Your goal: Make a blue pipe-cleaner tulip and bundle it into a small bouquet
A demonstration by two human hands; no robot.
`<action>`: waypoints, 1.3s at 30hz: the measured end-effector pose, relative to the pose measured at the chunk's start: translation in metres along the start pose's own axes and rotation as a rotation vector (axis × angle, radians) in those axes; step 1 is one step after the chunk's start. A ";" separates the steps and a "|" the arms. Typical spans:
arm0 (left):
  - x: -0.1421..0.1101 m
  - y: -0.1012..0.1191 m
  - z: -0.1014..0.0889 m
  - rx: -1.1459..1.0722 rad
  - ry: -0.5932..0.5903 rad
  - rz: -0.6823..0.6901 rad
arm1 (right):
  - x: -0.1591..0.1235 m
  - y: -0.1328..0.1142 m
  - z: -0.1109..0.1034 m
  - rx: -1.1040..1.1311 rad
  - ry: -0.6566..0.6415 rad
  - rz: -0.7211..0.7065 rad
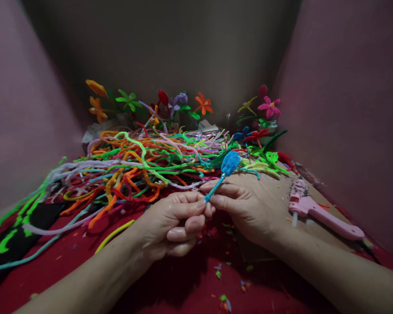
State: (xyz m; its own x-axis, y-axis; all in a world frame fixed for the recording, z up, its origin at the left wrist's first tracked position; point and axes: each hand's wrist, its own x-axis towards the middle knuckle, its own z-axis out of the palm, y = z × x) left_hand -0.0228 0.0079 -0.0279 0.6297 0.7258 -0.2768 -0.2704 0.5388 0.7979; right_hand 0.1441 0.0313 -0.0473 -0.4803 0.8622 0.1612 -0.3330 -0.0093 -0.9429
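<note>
A blue pipe-cleaner flower bud on a short blue stem tilts up to the right in the middle of the view. My left hand pinches the low end of the stem between thumb and forefinger, its other fingers curled in. From the right, my right hand grips the same stem with thumb and fingertips just above that end. The fingertips of both hands almost meet there. Beyond them spreads a tangled heap of many-coloured pipe cleaners.
A pink glue gun lies on a cardboard sheet at right. Finished fuzzy flowers, among them a pink one and an orange one, stand at the back. Coloured scraps litter the red cloth.
</note>
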 end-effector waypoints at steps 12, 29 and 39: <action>0.000 -0.020 -0.001 1.430 0.515 0.713 | -0.002 0.002 0.002 -0.117 0.096 -0.006; -0.003 -0.005 0.009 -0.010 0.087 0.095 | 0.000 0.000 0.001 -0.019 0.003 -0.030; -0.001 -0.008 0.013 0.476 0.297 0.219 | 0.003 0.014 -0.002 0.129 0.073 0.023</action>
State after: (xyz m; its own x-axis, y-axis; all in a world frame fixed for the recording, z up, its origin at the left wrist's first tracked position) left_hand -0.0122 -0.0023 -0.0272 0.3471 0.9237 -0.1622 0.0279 0.1628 0.9863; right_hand 0.1399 0.0345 -0.0608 -0.4306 0.8953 0.1141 -0.4262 -0.0903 -0.9001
